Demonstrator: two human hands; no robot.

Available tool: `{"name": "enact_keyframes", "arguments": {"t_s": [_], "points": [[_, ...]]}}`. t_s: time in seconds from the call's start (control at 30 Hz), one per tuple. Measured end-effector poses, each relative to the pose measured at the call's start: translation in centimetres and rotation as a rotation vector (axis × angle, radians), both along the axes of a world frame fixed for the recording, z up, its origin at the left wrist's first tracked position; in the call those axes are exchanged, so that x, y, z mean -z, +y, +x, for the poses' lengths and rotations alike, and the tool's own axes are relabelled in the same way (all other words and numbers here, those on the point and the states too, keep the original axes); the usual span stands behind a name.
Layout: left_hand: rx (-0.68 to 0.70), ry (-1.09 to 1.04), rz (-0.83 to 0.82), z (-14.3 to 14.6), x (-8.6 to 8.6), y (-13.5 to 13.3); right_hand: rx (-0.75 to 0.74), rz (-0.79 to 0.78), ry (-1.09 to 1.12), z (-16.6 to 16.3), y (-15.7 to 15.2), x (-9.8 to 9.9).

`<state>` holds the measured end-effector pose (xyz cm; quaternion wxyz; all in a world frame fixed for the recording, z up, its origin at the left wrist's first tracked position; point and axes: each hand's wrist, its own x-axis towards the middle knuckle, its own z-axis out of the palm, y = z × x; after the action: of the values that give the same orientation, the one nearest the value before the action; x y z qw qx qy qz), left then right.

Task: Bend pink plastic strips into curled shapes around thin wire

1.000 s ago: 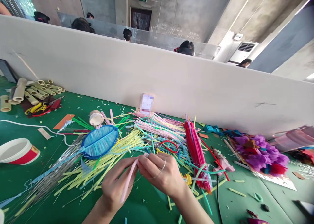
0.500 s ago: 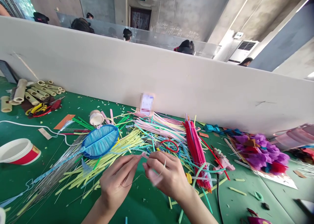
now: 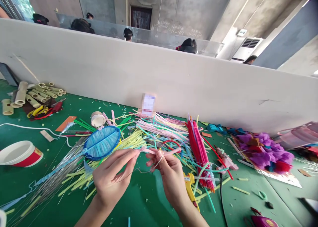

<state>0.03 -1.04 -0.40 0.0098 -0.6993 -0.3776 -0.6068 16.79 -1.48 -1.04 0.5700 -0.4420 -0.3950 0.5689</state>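
In the head view, a short pink chenille strip (image 3: 174, 150) stretches between my two hands above the table. My left hand (image 3: 109, 175) pinches its left end with thumb and fingertips. Its other part is gripped by my right hand (image 3: 171, 179), thumb on top, and the free end sticks out to the right. A thin wire or thread (image 3: 141, 171) curves from under my left fingers across to my right hand and loops up near that thumb. Just behind my left hand lies a blue leaf-shaped fan (image 3: 101, 142) with a wrapped handle.
Yellow-green stems (image 3: 131, 139), pink stems (image 3: 164, 127) and a red bundle (image 3: 197, 150) cover the middle. A yellow glue gun (image 3: 190, 187) lies by my right wrist. Left stand a paper cup (image 3: 21, 159) and bamboo pieces (image 3: 37, 96); purple flowers (image 3: 268, 150) lie right. A white partition (image 3: 99, 71) closes the back.
My right hand has turned over and opened away from the left, bringing the pink strip from hanging below to lying across toward the right. My left hand has shifted slightly left.
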Motion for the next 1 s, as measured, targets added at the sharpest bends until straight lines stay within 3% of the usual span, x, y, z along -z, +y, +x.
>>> {"name": "enact_keyframes", "arguments": {"t_s": [0.1, 0.23, 0.33, 0.43, 0.53, 0.63, 0.7, 0.77, 0.83, 0.93, 1.0], "points": [[0.011, -0.001, -0.022, 0.0, -0.4, -0.3, -0.062, -0.085, 0.038, -0.2, 0.8, -1.2], [0.059, 0.062, 0.02, 0.1, -0.2, -0.5, -0.194, -0.077, -0.252, -0.2, 0.9, -2.1], [0.061, 0.138, 0.07, 0.4, 0.2, -0.7, -0.272, 0.041, -0.585, -0.2, 0.5, -2.1], [0.075, 0.156, 0.035, 0.5, 0.6, -0.9, -0.159, 0.201, -0.744, -0.2, 0.3, -1.8], [0.094, 0.079, -0.064, 0.2, 0.8, -0.9, -0.059, 0.167, -0.641, 0.6, 0.3, -1.8], [0.09, -0.024, -0.162, -0.8, 0.8, -0.5, -0.187, -0.047, -0.549, 2.9, 0.5, -2.1], [0.129, -0.063, -0.265, -1.6, 0.5, 0.1, -0.189, -0.114, -0.617, 5.0, 1.0, -2.6], [0.199, -0.102, -0.464, -2.5, 0.0, 0.9, -0.079, -0.047, -0.619, 6.7, 1.7, -3.3], [0.278, -0.139, -0.621, -3.1, -0.6, 1.8, -0.087, -0.009, -0.555, 7.6, 2.2, -4.0], [0.303, -0.185, -0.682, -3.6, -1.2, 2.9, -0.17, -0.017, -0.476, 7.4, 2.1, -4.7], [0.284, -0.203, -0.697, -3.6, -1.3, 3.3, -0.15, 0.07, -0.528, 6.8, 1.4, -5.0]]}}
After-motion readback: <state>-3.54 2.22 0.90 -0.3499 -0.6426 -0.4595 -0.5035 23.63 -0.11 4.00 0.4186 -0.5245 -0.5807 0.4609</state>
